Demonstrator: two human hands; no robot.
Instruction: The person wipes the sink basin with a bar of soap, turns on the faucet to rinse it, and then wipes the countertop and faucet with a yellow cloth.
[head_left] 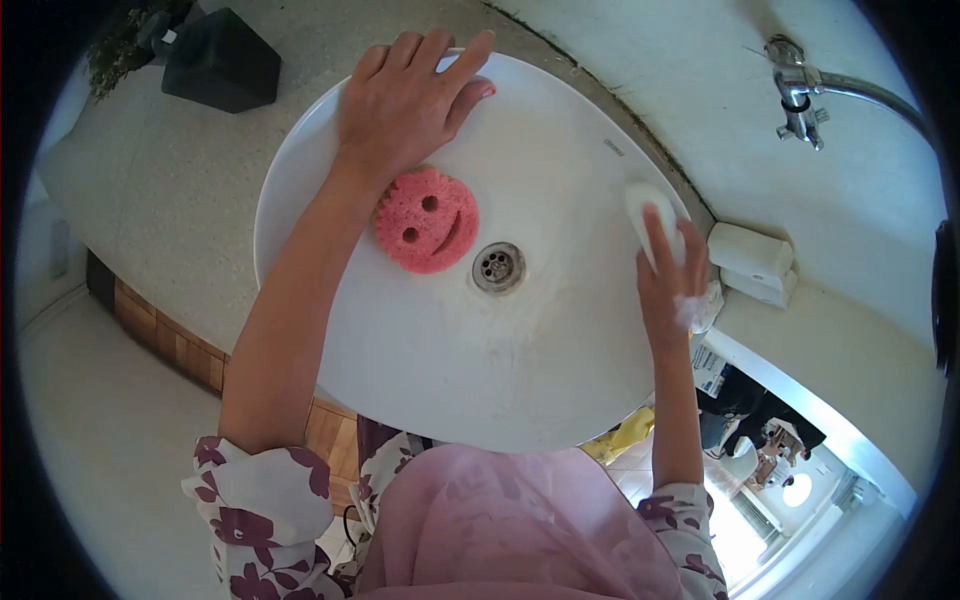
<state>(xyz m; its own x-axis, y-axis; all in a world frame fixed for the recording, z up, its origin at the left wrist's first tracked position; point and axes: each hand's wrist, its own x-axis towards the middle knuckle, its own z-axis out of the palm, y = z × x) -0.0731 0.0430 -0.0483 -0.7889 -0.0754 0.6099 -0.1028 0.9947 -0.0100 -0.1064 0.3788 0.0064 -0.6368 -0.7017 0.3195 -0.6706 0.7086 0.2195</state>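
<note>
A white basin (560,370) fills the middle of the head view, with a metal drain (498,269) in its floor. My left hand (405,100) lies spread over the far left rim, its fingers resting on the edge and holding nothing. Just below that wrist, a round pink smiley-face sponge (428,222) sits inside the basin. At the right inner wall, my right hand (668,275) is closed on a white oblong pad (638,205), which is partly covered by the fingers. White suds show on the back of this hand.
A metal tap valve with a hose (797,90) is on the wall at upper right. White blocks (750,262) are beside the right rim. A dark square pot (222,62) stands on the speckled counter (150,190) at left. Yellow cloth (625,437) shows below the basin.
</note>
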